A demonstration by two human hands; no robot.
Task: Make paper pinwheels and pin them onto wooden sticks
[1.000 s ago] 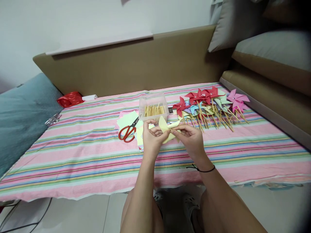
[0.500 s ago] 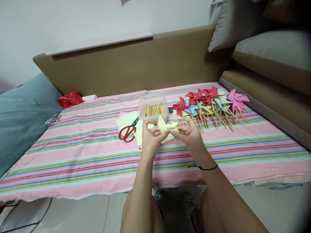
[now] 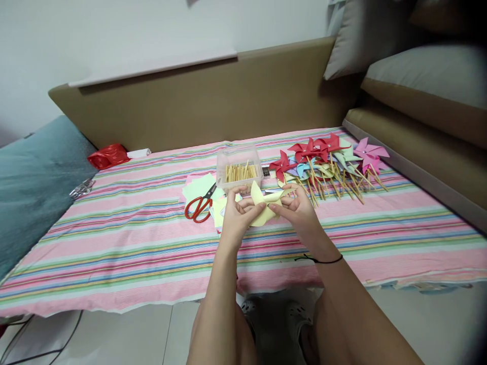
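Between the two hands, just above the striped cloth (image 3: 125, 243), is a piece of pale yellow paper (image 3: 263, 219) with folded-over corners, held in front of the clear plastic box (image 3: 221, 173). The left hand (image 3: 236, 215) grips it from the left and the right hand (image 3: 300, 213) from the right, so neither is nearer: the fingers of both are drawn in narrow on the paper, the two thumb tips almost meeting close to its middle. Whether anything small is pinched under the thumbs, I cannot tell. The folded band across the paper runs roughly from hand to hand, with one pointed corner rising beside the left fingers and a rounded lobe hanging toward the person's body.

Just beyond the paper, the box holds a heap of thin wooden sticks (image 3: 241, 173), and the left hand is the nearer one to it. On that same side the scissors (image 3: 208, 195) with red handles lie partly over loose sheets (image 3: 194, 188), their blades pointing away toward the box. Finished-looking pinwheels (image 3: 306, 150) on sticks lie in a pile beyond the right hand, their stick ends mostly toward the person
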